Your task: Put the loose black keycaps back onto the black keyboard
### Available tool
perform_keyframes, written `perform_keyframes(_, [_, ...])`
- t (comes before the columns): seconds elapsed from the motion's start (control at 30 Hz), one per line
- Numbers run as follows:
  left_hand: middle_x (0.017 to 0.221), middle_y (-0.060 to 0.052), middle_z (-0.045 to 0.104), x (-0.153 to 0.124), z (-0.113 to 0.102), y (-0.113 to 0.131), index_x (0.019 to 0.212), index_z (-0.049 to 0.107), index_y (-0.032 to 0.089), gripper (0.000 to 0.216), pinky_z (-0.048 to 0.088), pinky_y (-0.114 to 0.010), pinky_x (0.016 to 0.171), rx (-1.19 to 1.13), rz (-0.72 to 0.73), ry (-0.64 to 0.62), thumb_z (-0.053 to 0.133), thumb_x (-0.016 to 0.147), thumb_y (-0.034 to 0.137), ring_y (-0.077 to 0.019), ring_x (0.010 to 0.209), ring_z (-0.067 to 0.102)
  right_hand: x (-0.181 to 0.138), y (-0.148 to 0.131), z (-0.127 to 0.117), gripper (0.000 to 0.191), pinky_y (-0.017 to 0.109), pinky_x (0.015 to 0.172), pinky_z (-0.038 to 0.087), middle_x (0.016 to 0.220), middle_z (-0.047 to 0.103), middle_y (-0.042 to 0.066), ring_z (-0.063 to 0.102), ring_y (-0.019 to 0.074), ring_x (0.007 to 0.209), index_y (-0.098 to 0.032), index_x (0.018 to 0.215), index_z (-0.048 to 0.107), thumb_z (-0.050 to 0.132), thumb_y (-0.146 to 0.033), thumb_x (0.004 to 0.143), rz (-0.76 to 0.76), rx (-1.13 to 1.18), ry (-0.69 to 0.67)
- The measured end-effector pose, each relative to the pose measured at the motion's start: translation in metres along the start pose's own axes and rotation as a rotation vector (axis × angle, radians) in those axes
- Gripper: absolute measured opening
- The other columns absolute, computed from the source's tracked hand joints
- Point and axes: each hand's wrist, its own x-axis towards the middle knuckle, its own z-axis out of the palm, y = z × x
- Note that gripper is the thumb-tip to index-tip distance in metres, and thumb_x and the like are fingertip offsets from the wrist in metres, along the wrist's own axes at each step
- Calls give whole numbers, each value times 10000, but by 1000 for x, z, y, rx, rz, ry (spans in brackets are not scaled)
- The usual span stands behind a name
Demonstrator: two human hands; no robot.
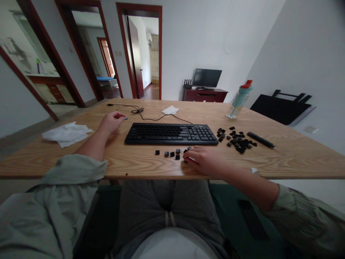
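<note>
A black keyboard lies on the wooden table, its keys partly in place. In front of it sits a short row of loose black keycaps. My right hand rests at the right end of this row, fingers bent together around a keycap that they mostly cover. To the left of the keyboard, my left hand is closed with its fingers pinched. A small blue tip pokes out at its fingertips; the rest of that thing is hidden.
More keycaps are heaped right of the keyboard, beside a long black bar. A bottle with a red lid stands behind them. White tissues lie at left, another tissue at the back, near the keyboard's cable.
</note>
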Motion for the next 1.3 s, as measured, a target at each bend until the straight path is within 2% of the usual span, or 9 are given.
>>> perform_keyframes(0.13, [779,-21,645,-1,-1,2,875,713,201,229,453,-292,698,19,-12,-9,642,750,380,-178,715,565,-2,7,11,292,323,798,467,968,732,101,620,218,884,-171,1040,729,469,-304,1040,-12,-111,98])
perform_keyframes(0.27, [805,-35,653,0,-1,-1,904,718,185,270,455,-306,709,29,-5,-24,625,761,394,-183,729,570,1,6,14,311,317,787,477,969,738,100,621,210,884,-192,1052,734,452,-322,1045,58,-71,73])
perform_keyframes(0.47, [821,-41,672,0,-2,-1,930,717,186,292,468,-305,722,45,1,-31,629,767,412,-186,744,574,4,6,-1,374,357,824,486,1035,739,128,654,244,926,-209,1098,725,398,-383,1050,114,-31,89])
perform_keyframes(0.57, [836,-44,673,-1,-3,1,949,719,179,285,472,-307,745,54,15,-28,617,786,389,-185,753,576,0,36,-32,370,369,814,488,1035,738,146,665,252,890,-179,1097,724,433,-395,1023,266,-17,246])
perform_keyframes(0.67, [809,-45,650,-3,-4,4,957,718,163,281,469,-317,740,46,10,-25,612,795,367,-187,744,568,-14,97,-68,303,367,752,482,931,740,121,645,234,760,-180,1087,731,522,-353,951,579,-101,327])
perform_keyframes(0.8, [779,-40,629,-5,-5,8,922,710,167,255,459,-318,714,34,-11,-27,615,790,363,-191,728,559,-46,188,-87,260,364,729,480,942,745,124,640,235,750,-178,992,761,597,-347,883,924,-160,186])
perform_keyframes(0.93, [764,-34,625,-6,-6,10,883,704,179,228,454,-314,705,30,-28,-22,629,772,363,-194,723,563,-67,236,-69,258,354,723,478,903,756,146,659,238,752,-129,982,785,658,-301,837,996,-75,-80])
perform_keyframes(1.17, [781,-33,629,-4,-5,7,868,683,205,235,460,-310,712,32,-37,-24,631,740,395,-204,753,569,-64,239,-47,241,347,677,471,830,766,123,649,225,682,-142,874,800,728,-341,760,962,11,-257])
perform_keyframes(1.3, [782,-37,626,-2,-3,4,868,682,194,258,462,-321,721,22,-27,-27,615,740,409,-202,740,564,-58,226,-50,233,345,680,464,842,757,133,640,225,701,-140,853,789,714,-347,777,929,18,-187])
